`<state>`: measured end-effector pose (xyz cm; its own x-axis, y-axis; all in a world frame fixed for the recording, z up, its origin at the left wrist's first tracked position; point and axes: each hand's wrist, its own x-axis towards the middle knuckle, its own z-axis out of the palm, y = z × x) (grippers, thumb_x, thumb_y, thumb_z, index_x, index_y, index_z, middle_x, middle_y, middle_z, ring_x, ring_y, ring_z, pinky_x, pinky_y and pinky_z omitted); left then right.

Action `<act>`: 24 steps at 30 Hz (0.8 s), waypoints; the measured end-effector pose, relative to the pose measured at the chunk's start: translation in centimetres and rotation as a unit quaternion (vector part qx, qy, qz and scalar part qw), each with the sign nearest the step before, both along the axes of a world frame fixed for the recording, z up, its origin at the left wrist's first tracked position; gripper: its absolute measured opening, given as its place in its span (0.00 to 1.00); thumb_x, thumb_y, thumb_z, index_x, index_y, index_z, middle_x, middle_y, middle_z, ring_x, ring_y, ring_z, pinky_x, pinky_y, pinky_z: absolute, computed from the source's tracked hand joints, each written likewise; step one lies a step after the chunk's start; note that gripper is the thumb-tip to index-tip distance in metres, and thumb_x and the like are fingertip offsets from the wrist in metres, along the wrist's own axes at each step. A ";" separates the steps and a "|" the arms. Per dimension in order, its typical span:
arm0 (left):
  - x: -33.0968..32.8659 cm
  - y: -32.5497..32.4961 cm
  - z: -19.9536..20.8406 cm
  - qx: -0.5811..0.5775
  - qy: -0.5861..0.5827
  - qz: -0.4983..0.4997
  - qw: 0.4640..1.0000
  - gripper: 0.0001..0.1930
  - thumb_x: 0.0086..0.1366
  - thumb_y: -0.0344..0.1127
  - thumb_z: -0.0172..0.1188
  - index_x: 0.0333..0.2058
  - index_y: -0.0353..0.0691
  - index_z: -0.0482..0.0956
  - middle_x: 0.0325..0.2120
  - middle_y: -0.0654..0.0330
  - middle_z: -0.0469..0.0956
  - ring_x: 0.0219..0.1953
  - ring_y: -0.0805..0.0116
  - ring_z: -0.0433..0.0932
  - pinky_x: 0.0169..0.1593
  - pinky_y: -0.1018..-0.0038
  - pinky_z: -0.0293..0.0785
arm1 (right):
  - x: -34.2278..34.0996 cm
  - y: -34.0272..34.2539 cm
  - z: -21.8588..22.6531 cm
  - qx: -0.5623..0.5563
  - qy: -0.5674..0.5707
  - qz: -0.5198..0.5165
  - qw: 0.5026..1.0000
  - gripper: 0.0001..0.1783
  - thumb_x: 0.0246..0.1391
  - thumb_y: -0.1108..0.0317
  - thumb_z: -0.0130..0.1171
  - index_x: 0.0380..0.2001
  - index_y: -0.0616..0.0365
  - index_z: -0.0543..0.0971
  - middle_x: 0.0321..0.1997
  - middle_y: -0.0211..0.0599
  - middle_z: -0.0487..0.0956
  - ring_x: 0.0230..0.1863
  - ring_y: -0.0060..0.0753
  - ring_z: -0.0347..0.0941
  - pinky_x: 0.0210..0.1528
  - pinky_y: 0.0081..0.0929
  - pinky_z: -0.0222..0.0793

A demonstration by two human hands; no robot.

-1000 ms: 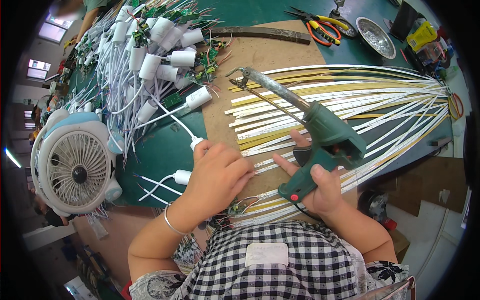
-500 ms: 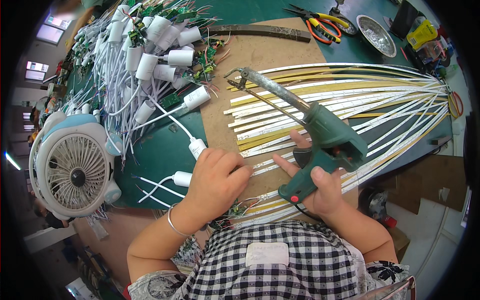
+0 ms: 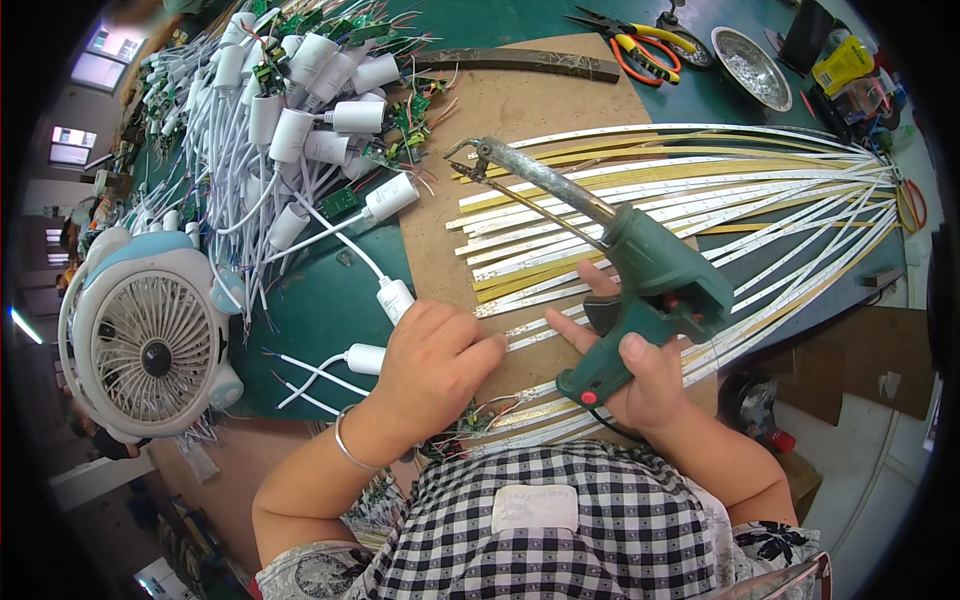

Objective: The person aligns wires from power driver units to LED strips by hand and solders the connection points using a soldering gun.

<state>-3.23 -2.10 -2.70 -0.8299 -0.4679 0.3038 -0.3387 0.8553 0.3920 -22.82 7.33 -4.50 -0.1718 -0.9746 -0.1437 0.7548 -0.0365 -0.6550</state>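
Observation:
My right hand (image 3: 645, 385) holds a green soldering gun (image 3: 665, 270) by its handle, with two fingers stretched out beyond the trigger. The gun's metal barrel points to the upper left, and its bent tip hangs over the LED strips (image 3: 570, 215). My left hand (image 3: 435, 355) is closed with thumb and forefinger together, above the strips' left ends. Whatever it may pinch is hidden. Close behind that hand is a white lamp-base housing (image 3: 395, 297) with a cable; another white housing (image 3: 365, 358) lies to its left.
A heap of white cabled housings with green circuit boards (image 3: 330, 145) covers the far left. A small fan (image 3: 155, 355) stands at left. Pliers (image 3: 640, 50), a metal bowl (image 3: 752, 70) and a dark bar (image 3: 520, 64) lie at the back. Brown board (image 3: 560, 100) covers part of the green table.

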 end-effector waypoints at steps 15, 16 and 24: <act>-0.5 -0.2 0.0 0.037 -0.003 0.017 0.999 0.10 0.43 0.25 0.66 0.27 0.43 0.79 0.23 0.62 0.72 0.28 0.60 0.71 0.32 0.68 0.65 | 0.0 0.0 0.0 -0.016 0.014 0.003 1.000 0.38 0.54 0.69 0.56 0.65 0.54 0.52 0.67 0.39 0.54 0.70 0.33 0.49 0.66 0.54 0.55; -0.6 -0.3 0.1 0.034 0.005 0.016 0.999 0.10 0.43 0.25 0.66 0.27 0.43 0.79 0.23 0.62 0.72 0.28 0.60 0.71 0.32 0.68 0.65 | -0.1 0.0 0.0 -0.013 0.011 0.007 1.000 0.38 0.54 0.68 0.56 0.65 0.54 0.52 0.67 0.39 0.55 0.70 0.33 0.48 0.66 0.54 0.56; -1.3 -0.6 1.0 0.139 -0.023 0.079 0.987 0.07 0.46 0.27 0.65 0.26 0.43 0.78 0.23 0.62 0.73 0.28 0.60 0.71 0.35 0.67 0.64 | 0.0 -0.1 0.0 -0.010 0.005 0.002 1.000 0.37 0.55 0.68 0.56 0.65 0.55 0.52 0.67 0.40 0.55 0.70 0.33 0.48 0.66 0.54 0.56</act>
